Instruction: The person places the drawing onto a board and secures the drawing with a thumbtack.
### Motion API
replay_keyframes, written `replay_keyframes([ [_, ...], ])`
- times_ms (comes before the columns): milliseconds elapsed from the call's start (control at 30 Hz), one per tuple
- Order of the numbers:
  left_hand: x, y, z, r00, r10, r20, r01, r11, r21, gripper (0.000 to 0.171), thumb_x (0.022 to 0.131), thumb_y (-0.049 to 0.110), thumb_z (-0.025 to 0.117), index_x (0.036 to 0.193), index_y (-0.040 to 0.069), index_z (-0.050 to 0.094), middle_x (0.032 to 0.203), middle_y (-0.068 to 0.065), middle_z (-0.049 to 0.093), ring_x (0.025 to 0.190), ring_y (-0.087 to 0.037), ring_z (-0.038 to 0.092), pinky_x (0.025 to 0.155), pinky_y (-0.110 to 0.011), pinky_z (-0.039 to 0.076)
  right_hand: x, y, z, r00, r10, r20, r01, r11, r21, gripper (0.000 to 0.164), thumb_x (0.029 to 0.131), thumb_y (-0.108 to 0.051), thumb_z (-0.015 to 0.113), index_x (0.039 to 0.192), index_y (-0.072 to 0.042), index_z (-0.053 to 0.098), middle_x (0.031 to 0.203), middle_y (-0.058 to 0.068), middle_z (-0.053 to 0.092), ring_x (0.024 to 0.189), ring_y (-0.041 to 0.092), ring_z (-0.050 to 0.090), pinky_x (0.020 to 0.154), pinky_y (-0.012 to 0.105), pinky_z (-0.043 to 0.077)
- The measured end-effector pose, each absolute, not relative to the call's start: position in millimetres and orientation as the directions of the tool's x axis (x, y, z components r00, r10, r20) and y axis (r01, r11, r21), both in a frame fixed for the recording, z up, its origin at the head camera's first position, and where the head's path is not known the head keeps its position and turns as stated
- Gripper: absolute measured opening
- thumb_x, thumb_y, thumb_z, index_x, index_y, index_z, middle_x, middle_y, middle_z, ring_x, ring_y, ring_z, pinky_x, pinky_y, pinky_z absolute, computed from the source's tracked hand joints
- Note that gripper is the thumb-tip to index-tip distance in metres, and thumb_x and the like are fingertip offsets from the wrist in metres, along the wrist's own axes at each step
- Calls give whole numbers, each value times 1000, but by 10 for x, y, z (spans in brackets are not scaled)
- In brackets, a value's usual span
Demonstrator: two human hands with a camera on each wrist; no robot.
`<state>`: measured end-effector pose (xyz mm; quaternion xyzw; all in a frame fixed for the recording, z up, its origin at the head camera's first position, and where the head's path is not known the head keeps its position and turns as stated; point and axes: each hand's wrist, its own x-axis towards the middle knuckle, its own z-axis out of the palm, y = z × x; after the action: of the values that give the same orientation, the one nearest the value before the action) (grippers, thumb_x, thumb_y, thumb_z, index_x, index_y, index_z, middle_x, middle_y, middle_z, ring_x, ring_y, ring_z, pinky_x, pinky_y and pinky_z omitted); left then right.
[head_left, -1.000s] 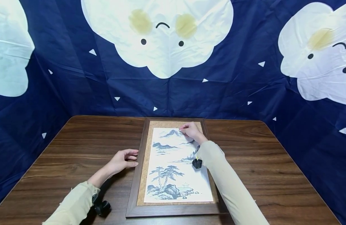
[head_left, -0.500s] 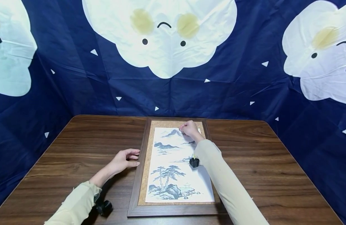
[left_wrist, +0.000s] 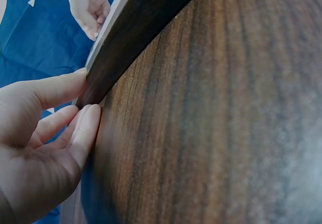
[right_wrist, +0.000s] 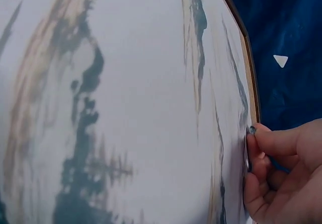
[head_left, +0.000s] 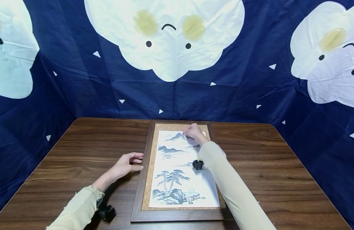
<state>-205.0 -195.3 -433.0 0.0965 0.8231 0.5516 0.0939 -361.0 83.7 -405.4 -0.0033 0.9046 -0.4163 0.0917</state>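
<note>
Head: little has changed; the right grip (head_left: 193, 131) stays at 12 o'clock on the print (head_left: 177, 159) inside the frame (head_left: 140, 191), so work there seems unfinished. Left wrist: the spread left grip (left_wrist: 40, 168) touches the frame's 9 o'clock side. Right wrist: the right grip pinches a shiny piece (right_wrist: 252, 130) (perhaps a pin).

Your sleeves (head_left: 237, 188) are pale cream. Your landscape print (head_left: 177, 174) carries blue-grey mountains, trees and rocks on white (tan strokes too, in the right wrist view); its corkboard (head_left: 171, 127) is speckled tan, the frame (head_left: 177, 215) brown. Your tabletop (head_left: 280, 179) has dark-streaked brown woodgrain, and the navy backdrop (head_left: 79, 89) bears white clouds (head_left: 168, 57) with yellow cheeks.
</note>
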Motion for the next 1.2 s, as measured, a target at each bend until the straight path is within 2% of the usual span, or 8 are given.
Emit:
replay_keyframes([
  [167,-2050,-1959,-4338,-965,259,-43,61,379,923,52,77,3,69,121,-15,46,117,-28,53,102,-34,54,74,-18,45,-3607,822,-4034,-982,-23,-189,132,631,-764,13,76,2,59,83,-1,70,72,3,62,53,12,41,45,20,31],
  [433,-2052,-1964,-4356,-965,259,-37,64,373,926,52,77,3,69,121,-15,46,116,-27,54,102,-34,54,74,-18,46,-3598,833,-4050,-981,27,-193,169,614,-771,16,75,3,57,83,-3,71,79,6,67,58,14,43,45,20,32],
  [567,-2051,-1962,-4362,-965,258,-40,61,373,926,52,78,3,69,121,-15,46,117,-27,53,102,-34,54,74,-18,46,-3593,841,-4077,-983,57,-173,170,625,-762,17,75,2,57,81,-5,71,80,5,68,64,14,46,49,20,34],
  [800,-2040,-1963,-4370,-965,258,-38,63,374,925,53,78,3,69,121,-15,46,117,-28,53,103,-34,54,74,-18,46,-3559,855,-4107,-989,74,-132,149,631,-761,11,79,-4,61,82,-5,72,83,5,69,73,15,52,56,20,37],
  [1067,-2059,-1984,-4421,-967,253,-35,69,391,918,53,78,5,69,122,-14,46,118,-27,53,103,-33,54,75,-18,45,-3527,847,-4110,-994,74,-83,111,645,-756,9,79,-6,63,80,-5,72,82,6,69,74,17,55,58,20,40],
  [1200,-2065,-2001,-4443,-966,254,-40,65,391,918,54,77,5,69,122,-14,46,118,-27,53,103,-33,54,75,-18,46,-3527,837,-4131,-994,90,-68,111,664,-740,10,78,-7,63,80,-6,73,80,5,69,76,17,55,64,21,41],
])
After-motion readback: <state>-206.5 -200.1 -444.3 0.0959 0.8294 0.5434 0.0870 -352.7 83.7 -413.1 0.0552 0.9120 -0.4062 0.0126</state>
